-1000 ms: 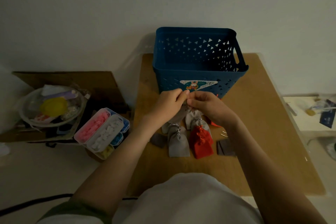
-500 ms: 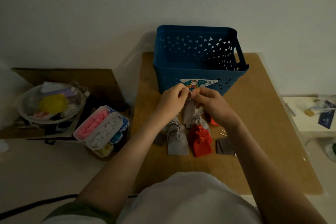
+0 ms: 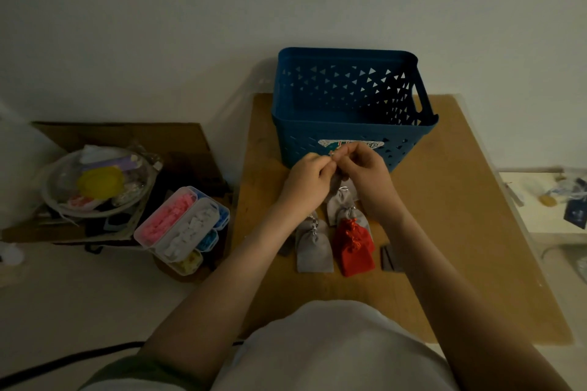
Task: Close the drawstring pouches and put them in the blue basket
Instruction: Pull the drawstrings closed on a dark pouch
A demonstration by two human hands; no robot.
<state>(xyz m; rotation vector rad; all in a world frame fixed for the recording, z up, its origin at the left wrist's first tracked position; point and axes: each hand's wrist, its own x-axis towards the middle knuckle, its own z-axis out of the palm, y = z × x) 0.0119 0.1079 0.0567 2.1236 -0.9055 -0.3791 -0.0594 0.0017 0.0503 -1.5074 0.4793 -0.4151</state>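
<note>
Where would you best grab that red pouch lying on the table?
Pinch the red pouch at its bunched neck, the end pointing toward the blue basket, coming down from above. The body lies flat on the table, and a grey pouch sits close on its left, so the raised neck probably grips easiest.

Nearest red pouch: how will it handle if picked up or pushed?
Probably floppy: the red pouch is soft cloth lying flat on the table. Likely light, since it looks thin. Unlikely to roll; pushed, it may bunch against the grey pouch beside it.
</note>
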